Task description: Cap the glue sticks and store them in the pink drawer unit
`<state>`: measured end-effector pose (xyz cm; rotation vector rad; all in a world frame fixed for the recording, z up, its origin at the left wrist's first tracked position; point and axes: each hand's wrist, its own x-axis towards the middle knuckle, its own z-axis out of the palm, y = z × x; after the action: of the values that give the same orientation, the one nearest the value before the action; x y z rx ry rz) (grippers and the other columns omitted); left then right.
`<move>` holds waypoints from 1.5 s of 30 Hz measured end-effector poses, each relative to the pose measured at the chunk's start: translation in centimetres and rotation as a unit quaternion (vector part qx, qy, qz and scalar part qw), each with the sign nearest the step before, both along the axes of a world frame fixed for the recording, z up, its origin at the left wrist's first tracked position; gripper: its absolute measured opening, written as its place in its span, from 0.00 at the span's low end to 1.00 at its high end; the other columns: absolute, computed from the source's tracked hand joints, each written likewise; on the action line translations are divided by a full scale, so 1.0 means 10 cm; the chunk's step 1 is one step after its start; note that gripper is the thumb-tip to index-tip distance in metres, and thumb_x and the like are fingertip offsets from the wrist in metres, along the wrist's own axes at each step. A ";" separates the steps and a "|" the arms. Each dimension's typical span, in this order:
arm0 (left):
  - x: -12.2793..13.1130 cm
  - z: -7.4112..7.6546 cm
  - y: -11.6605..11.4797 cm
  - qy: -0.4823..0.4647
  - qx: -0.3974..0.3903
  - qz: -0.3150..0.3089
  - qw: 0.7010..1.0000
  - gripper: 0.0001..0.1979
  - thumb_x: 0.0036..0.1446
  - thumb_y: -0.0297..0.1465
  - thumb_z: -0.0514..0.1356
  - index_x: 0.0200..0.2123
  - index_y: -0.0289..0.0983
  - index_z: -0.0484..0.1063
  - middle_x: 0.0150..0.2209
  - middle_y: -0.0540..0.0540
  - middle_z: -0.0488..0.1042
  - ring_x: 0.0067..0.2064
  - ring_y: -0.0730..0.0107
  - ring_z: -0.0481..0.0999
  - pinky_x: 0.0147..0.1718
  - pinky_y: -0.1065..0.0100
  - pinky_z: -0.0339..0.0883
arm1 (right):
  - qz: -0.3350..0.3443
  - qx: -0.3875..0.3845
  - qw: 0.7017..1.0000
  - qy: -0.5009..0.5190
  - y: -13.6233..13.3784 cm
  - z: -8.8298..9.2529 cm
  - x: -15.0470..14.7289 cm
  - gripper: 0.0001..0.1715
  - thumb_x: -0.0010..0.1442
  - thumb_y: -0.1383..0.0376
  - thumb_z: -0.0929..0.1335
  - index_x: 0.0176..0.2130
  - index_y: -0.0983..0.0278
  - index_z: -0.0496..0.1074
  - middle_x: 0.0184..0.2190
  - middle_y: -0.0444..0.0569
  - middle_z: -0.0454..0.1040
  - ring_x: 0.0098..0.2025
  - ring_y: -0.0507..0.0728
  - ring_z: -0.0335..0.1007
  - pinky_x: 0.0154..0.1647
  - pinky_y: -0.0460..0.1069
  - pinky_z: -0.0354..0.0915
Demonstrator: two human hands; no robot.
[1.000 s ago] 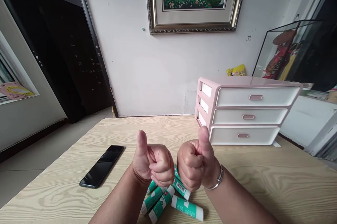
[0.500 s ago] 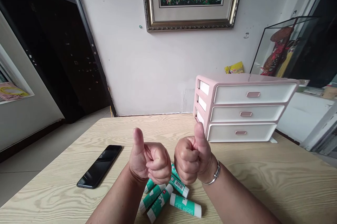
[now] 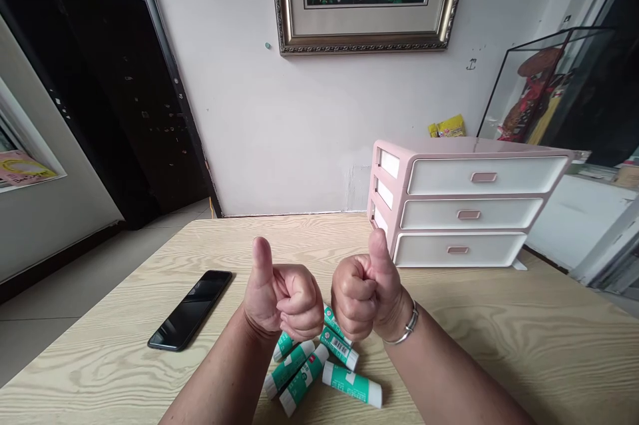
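Note:
My left hand [image 3: 284, 297] is held above the table with its thumb pointing up and its fingers curled into a fist, nothing in it. Facing it, a small gap away, my right hand [image 3: 367, 292] makes the same thumbs-up, and a silver bracelet [image 3: 411, 324] circles that wrist. Below and between the two hands lie several green and white tubes [image 3: 304, 382] in a loose pile. One tube [image 3: 352, 385] rests at the right of the pile. My hands partly cover the rear tubes.
A black phone [image 3: 190, 310] lies on the wooden table [image 3: 499, 345] to the left. At the back right stands a pink and white drawer unit [image 3: 469, 215], its drawers closed, with a yellow packet [image 3: 448, 126] behind it. A framed picture [image 3: 364, 42] hangs on the wall.
The camera view has shifted very slightly. Both hands keep the same thumbs-up pose, and the tubes and phone stay where they were.

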<state>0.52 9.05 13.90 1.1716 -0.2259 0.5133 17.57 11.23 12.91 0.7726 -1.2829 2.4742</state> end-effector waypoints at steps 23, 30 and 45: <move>-0.01 0.05 0.00 0.006 0.010 0.018 1.000 0.42 0.35 0.74 0.26 0.11 0.42 0.47 0.11 0.53 0.47 0.12 0.79 0.44 0.10 0.71 0.37 | -0.011 0.020 0.999 0.044 -0.06 0.12 0.02 0.44 0.48 0.24 0.44 0.20 0.59 0.48 0.13 0.36 0.46 0.15 0.44 0.38 0.13 0.42 0.42; -0.03 0.02 0.02 0.020 0.000 0.025 0.999 0.42 0.35 0.75 0.28 0.10 0.42 0.48 0.10 0.53 0.47 0.12 0.79 0.44 0.10 0.71 0.37 | -0.022 -0.001 1.000 -0.002 0.01 0.08 0.04 0.46 0.45 0.23 0.43 0.18 0.59 0.48 0.11 0.36 0.46 0.14 0.45 0.39 0.12 0.42 0.42; -0.10 -0.07 0.05 0.126 0.000 0.290 0.949 0.33 0.58 0.59 0.49 0.14 0.39 0.53 0.14 0.56 0.50 0.15 0.81 0.46 0.11 0.75 0.42 | -0.347 0.037 0.921 -0.174 -0.09 0.20 0.08 0.34 0.64 0.40 0.60 0.21 0.62 0.54 0.13 0.35 0.50 0.14 0.45 0.40 0.15 0.42 0.43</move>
<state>-0.43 9.60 13.18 1.2883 0.3527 0.8659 18.41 10.29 14.87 -0.1362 -1.4449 2.0163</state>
